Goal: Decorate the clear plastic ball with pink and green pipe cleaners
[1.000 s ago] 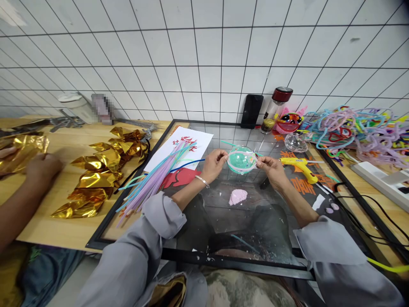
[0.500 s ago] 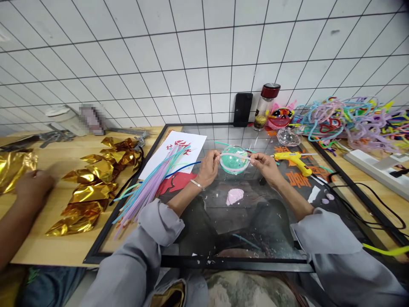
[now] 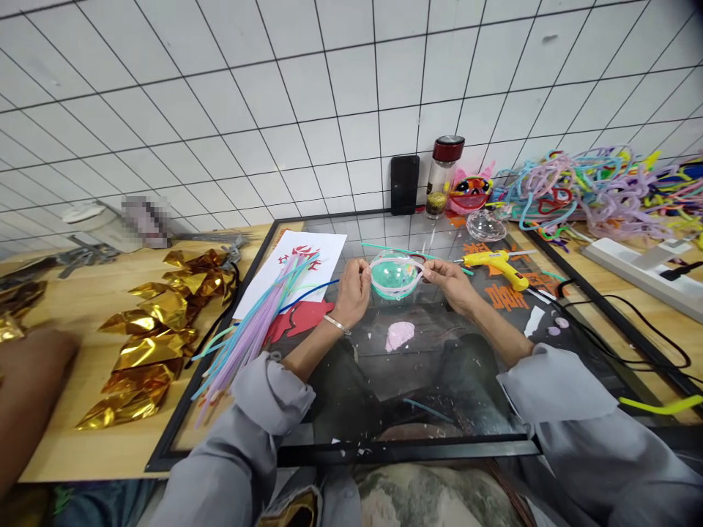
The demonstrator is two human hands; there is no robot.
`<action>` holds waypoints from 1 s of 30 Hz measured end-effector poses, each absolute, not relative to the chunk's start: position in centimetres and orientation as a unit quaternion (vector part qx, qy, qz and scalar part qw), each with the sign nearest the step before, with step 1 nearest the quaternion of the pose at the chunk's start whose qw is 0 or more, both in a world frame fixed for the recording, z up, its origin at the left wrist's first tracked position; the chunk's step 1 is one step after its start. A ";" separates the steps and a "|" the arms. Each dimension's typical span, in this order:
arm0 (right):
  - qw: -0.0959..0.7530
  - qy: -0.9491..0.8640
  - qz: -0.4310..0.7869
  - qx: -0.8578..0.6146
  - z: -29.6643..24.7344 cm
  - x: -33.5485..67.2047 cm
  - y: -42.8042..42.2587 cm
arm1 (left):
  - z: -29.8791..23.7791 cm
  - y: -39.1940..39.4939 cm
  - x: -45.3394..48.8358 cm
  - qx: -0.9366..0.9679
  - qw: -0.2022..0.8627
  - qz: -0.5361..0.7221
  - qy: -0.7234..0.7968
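Currently I'm following the work from afar and judging it partway along: a pale strip (image 3: 411, 261) is already curving around the clear-and-green bowl (image 3: 392, 278), though I'm not making out whether it is fastened anywhere. A clear dome (image 3: 486, 226) is lying apart near the pink figure (image 3: 470, 195), unjoined to the bowl, and the yellow glue gun (image 3: 499, 265) is resting off to the right, out of the hands. The left hand (image 3: 352, 291) and right hand (image 3: 449, 282) are pinching the strip at opposite sides of the bowl; I'm not able to tell whether they're touching its rim too. The bowl is sitting between them at the glass-topped desk (image 3: 378, 377), beyond a lavender lump (image 3: 400, 335), its underside unclear to me. It's looking round and glossy, green inside, with small coloured bits towards the right.
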State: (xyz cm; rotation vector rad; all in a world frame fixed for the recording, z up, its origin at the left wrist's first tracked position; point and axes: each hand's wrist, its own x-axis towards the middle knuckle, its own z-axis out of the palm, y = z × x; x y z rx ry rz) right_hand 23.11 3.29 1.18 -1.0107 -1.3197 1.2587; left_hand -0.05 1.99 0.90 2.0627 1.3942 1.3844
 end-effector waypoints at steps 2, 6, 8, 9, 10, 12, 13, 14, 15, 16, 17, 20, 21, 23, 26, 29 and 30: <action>0.507 -0.542 0.523 -0.420 1.1 23.0 3.3 | 1.1 1.9 0.1 0.714 0.145 0.482 0.487; 0.510 -0.534 0.526 -0.423 0.9 22.8 3.3 | 1.3 1.8 0.3 0.706 0.157 0.485 0.492; 0.509 -0.531 0.527 -0.425 0.8 22.8 3.4 | 1.3 1.8 0.4 0.695 0.176 0.487 0.498; 0.509 -0.530 0.527 -0.427 0.7 22.7 3.4 | 1.3 1.8 0.4 0.690 0.187 0.488 0.502; 0.508 -0.529 0.527 -0.428 0.6 22.7 3.5 | 1.3 1.8 0.4 0.685 0.197 0.489 0.504; 0.509 -0.528 0.525 -0.431 0.5 22.7 3.6 | 1.3 1.8 0.3 0.678 0.213 0.492 0.503; 0.510 -0.528 0.524 -0.433 0.4 22.7 3.6 | 1.3 1.8 0.3 0.676 0.219 0.495 0.501; 0.511 -0.528 0.522 -0.433 0.4 22.6 3.6 | 1.2 1.8 0.3 0.673 0.224 0.498 0.498; 0.513 -0.528 0.520 -0.433 0.4 22.6 3.6 | 1.2 1.7 0.2 0.670 0.231 0.501 0.496; 0.515 -0.530 0.518 -0.432 0.5 22.5 3.6 | 1.1 1.8 0.2 0.667 0.239 0.505 0.494; 0.516 -0.532 0.515 -0.430 0.6 22.5 3.5 | 1.0 1.8 0.1 0.663 0.248 0.508 0.490; 0.522 -0.543 0.504 -0.422 1.0 22.4 3.4 | 0.7 1.9 -0.1 0.656 0.270 0.521 0.475; 0.523 -0.548 0.500 -0.420 1.1 22.5 3.3 | 0.5 2.0 -0.2 0.654 0.274 0.526 0.470; 0.525 -0.556 0.492 -0.416 1.3 22.6 3.2 | 0.2 2.3 -0.3 0.648 0.284 0.535 0.461; 0.526 -0.583 0.459 -0.416 1.1 22.9 3.3 | -0.4 2.8 -0.4 0.633 0.308 0.552 0.448; 0.524 -0.609 0.425 -0.418 0.6 23.2 3.5 | -0.8 3.0 -0.4 0.618 0.333 0.569 0.428; 0.523 -0.611 0.422 -0.418 0.4 23.3 3.6 | -0.8 3.1 -0.4 0.612 0.343 0.575 0.421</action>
